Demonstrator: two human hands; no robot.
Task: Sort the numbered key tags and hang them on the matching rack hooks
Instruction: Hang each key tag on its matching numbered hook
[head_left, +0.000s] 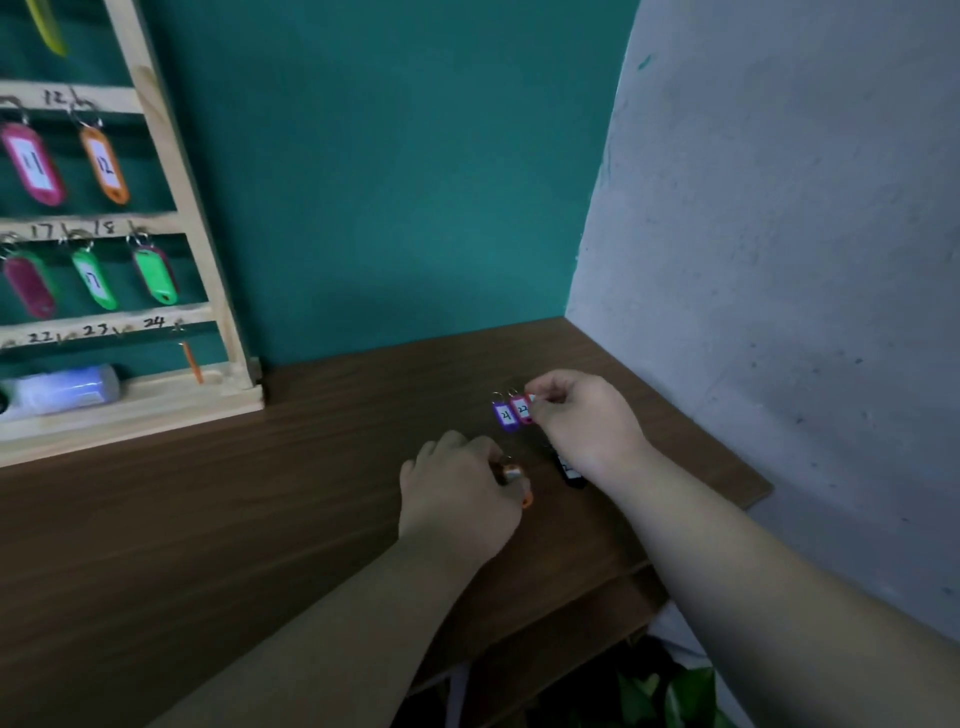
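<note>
A purple tag marked 21 (504, 415) and a red tag marked 22 (522, 410) lie side by side on the brown table (260, 509). My right hand (582, 421) pinches a third tag just right of the red one; its number is hidden. My left hand (457, 493) grips an orange tag (519, 483), mostly covered by the fingers. A black tag (571, 470) lies under my right wrist. The wooden rack (171, 171) stands at the left with tags 11, 12, 17 and others hanging; the hooks 22, 23 and 24 hold no tags.
A teal wall is behind the table and a grey wall (779, 260) closes the right side. A pale bottle-like object (62, 392) lies on the rack's bottom shelf. Green leaves (665, 696) show below the table's front edge.
</note>
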